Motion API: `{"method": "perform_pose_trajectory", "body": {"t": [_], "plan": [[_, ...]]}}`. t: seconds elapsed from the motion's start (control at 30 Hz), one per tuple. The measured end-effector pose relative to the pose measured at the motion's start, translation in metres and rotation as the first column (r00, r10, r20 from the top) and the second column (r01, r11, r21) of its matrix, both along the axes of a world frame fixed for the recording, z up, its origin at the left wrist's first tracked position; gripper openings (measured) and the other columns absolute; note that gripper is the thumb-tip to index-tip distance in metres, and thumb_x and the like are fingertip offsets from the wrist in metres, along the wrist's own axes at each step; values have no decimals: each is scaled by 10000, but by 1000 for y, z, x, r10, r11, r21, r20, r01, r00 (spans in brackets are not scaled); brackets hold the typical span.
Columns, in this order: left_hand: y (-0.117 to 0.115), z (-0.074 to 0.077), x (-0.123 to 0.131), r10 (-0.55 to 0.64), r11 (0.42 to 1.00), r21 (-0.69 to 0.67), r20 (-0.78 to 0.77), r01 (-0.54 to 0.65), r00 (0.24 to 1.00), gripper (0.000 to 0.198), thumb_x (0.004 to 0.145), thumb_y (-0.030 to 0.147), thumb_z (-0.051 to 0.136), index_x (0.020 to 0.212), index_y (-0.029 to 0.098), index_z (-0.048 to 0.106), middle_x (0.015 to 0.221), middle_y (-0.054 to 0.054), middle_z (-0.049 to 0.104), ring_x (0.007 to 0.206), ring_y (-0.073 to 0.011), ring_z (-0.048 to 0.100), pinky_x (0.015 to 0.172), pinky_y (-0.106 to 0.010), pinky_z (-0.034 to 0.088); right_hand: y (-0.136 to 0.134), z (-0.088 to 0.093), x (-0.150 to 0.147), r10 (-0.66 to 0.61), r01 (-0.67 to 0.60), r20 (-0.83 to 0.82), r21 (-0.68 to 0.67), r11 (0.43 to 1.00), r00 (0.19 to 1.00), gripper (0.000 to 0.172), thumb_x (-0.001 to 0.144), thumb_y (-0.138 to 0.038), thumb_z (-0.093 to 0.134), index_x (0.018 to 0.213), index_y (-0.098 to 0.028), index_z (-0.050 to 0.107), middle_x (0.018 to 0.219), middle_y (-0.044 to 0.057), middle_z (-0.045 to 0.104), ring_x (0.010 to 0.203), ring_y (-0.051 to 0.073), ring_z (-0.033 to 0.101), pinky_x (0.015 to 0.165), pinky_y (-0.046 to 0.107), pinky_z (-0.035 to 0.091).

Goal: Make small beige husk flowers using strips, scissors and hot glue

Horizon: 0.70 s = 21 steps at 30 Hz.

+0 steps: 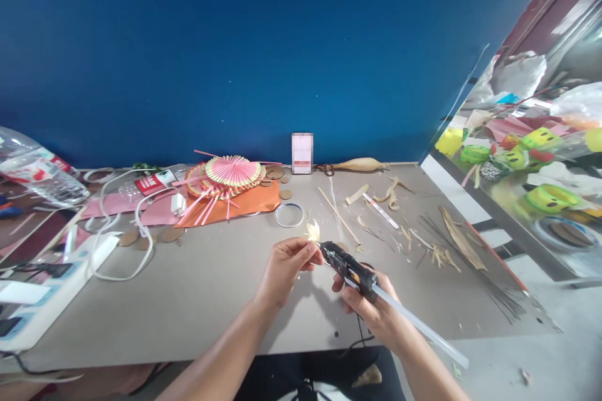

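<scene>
My right hand [371, 304] is wrapped around a black hot glue gun [345, 266], and a long translucent glue stick [423, 324] juts out of its back end. Between the fingertips of my left hand [289, 263] is pinched a small pale yellow flower [313, 232], which looks made of dried husk. The gun's nozzle is close to the flower's base; whether they touch I cannot tell. Both hands are over the grey table [207, 301]. Beyond them lie a ring of clear tape [289, 215] and a thin wooden stick [338, 215].
Dried husk pieces [461, 238], thin wires [498, 294] and a white marker [380, 210] lie to the right. A phone [301, 153] leans on the blue partition [282, 44]. At left are pink paper fans [235, 174], a power strip [56, 301], cables and plastic bottles [37, 166].
</scene>
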<state>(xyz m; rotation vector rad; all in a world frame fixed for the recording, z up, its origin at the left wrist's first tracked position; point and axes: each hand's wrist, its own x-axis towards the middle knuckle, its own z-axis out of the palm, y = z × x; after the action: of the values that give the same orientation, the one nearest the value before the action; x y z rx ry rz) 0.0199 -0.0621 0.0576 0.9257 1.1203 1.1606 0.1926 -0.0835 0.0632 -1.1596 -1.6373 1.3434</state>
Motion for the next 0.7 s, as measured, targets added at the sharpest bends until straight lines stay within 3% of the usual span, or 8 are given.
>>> {"method": "perform_pose_trajectory", "body": {"t": [0.7], "plan": [[-1,5,-4,7,999,53,-28,-6,1000,194,716,315,621,629,142,608,605,-3,625,597,-98,563,570,-196,405,-3,3,6,72,-73,48,22,997,996,292,769,-426,537,802,-137,559,711,27,547,530,104,485,506,223,407]]}}
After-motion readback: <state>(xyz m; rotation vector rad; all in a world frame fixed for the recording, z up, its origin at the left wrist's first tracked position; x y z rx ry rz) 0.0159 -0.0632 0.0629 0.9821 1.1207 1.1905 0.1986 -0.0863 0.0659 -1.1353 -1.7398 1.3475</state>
